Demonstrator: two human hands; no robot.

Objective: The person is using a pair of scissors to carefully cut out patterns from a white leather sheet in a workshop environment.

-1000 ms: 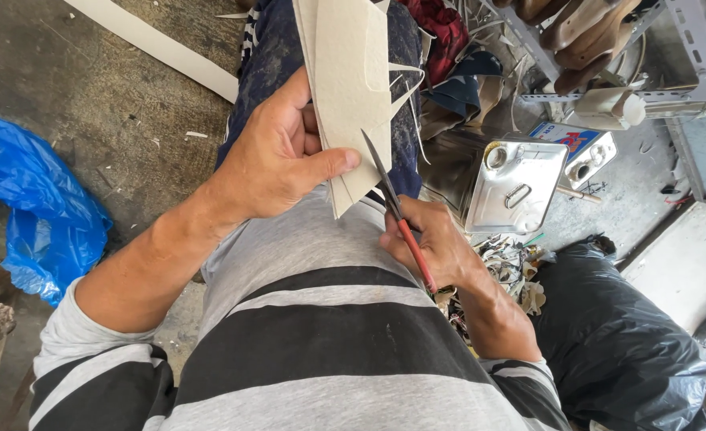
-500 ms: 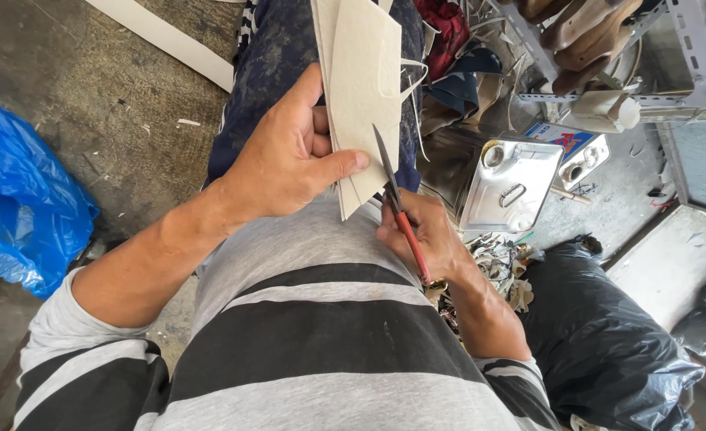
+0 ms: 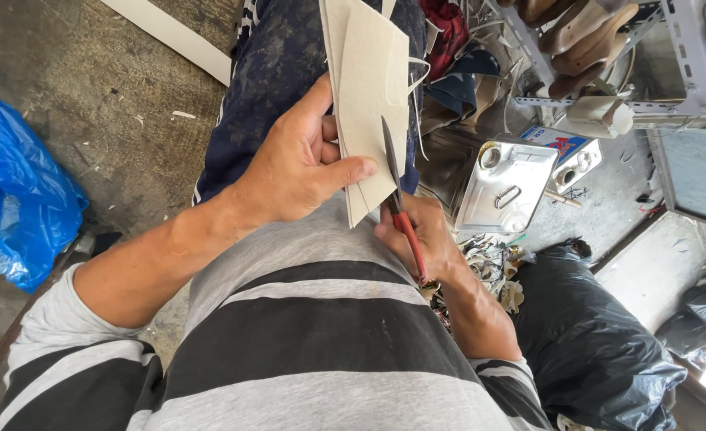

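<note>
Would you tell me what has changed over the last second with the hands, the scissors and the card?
The scissors in the right hand have crept slightly further up the beige card. The left hand still pinches the card, thumb on its face. Nothing was let go.

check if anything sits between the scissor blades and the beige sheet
Nothing visible does. The scissors in the right hand lie right against the edge of the beige sheet, which the left hand grips by its lower part, thumb on top.
</note>
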